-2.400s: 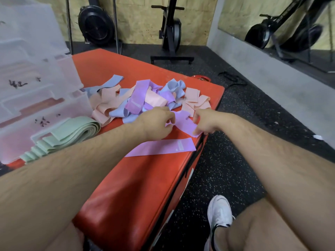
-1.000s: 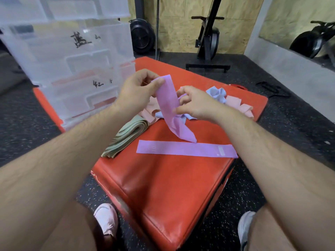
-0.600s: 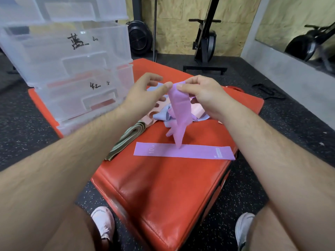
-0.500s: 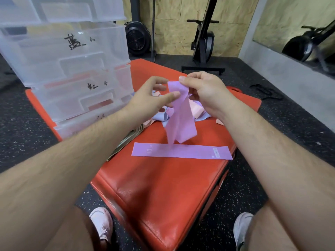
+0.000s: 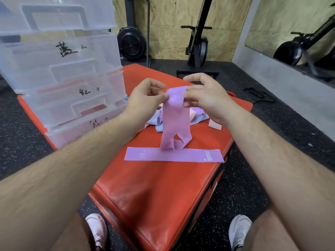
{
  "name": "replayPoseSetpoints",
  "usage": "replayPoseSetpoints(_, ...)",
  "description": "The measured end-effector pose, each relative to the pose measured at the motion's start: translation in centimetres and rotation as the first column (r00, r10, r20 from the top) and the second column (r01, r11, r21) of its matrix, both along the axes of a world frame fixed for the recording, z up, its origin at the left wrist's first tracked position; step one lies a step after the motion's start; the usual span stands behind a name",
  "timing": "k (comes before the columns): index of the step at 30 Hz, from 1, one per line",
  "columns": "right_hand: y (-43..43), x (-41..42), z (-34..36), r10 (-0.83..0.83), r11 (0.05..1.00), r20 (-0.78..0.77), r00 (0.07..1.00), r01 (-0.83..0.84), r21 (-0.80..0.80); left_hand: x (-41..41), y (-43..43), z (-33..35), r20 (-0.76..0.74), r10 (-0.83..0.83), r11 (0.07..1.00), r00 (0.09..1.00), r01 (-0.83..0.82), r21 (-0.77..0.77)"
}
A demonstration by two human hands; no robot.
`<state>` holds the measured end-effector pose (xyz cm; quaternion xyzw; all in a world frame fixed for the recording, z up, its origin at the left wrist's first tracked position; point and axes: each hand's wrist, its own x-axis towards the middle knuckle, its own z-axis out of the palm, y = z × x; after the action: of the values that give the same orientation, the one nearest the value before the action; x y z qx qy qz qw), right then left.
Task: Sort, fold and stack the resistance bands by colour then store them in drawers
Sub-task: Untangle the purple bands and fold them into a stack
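Observation:
A purple resistance band (image 5: 175, 120) hangs upright above the red mat (image 5: 159, 192). My left hand (image 5: 145, 100) pinches its top left edge and my right hand (image 5: 204, 96) pinches its top right edge. Its twisted lower end touches a second purple band (image 5: 174, 154), which lies flat across the mat and is marked 10 lb. Behind my hands a loose pile of blue, pink and purple bands (image 5: 195, 115) is partly hidden. The green stack is out of sight behind my left forearm.
A stack of clear plastic drawers (image 5: 61, 78) with handwritten labels stands on the mat's left side. Black speckled floor surrounds the mat. Exercise machines (image 5: 197, 46) stand by the plywood wall at the back. My shoes (image 5: 239, 230) rest on the floor below.
I lifted the purple band out of the pile and turned it upright. It now hangs straight from both hands, and its lower end has dropped onto the flat band.

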<state>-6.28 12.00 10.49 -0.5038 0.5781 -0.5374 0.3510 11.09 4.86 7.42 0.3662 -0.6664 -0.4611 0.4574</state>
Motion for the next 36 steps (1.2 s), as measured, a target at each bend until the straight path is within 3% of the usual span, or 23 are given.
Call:
replayPoseSetpoints(3,0.4,0.1,0.3,0.009,1.000,-0.059,0.998,-0.009,-0.013,-0.2,0.1,0.0,0.032,0.058,0.997,0.998,-0.057,-0.043)
replayPoseSetpoints(6,0.6,0.3,0.2,0.003,0.998,-0.287,0.958,-0.022,-0.065,-0.3,0.8,0.3,0.078,-0.019,1.000,0.997,0.020,-0.016)
replayPoseSetpoints(9,0.4,0.6,-0.3,-0.041,0.995,-0.492,0.870,-0.012,-0.103,-0.5,1.1,0.1,0.133,-0.172,0.985,0.976,0.169,0.033)
replayPoseSetpoints(14,-0.2,0.0,-0.3,-0.162,0.980,-0.693,0.703,0.029,-0.199,-0.4,0.7,-0.3,0.157,-0.246,0.969,0.956,0.242,0.046)
replayPoseSetpoints(21,-0.2,-0.5,-0.3,-0.017,1.000,-0.589,0.808,0.002,-0.027,0.2,0.7,0.7,0.126,-0.216,0.975,0.968,0.208,0.078)
replayPoseSetpoints(30,-0.3,-0.9,-0.4,-0.020,0.999,-0.517,0.856,0.003,-0.033,1.7,-0.8,1.1,0.170,-0.205,0.974,0.964,0.184,0.132)
replayPoseSetpoints(36,-0.2,-0.7,-0.3,0.060,0.997,-0.377,0.924,-0.074,-0.022,2.2,-0.4,1.3,0.105,-0.334,0.930,0.937,0.310,0.195)
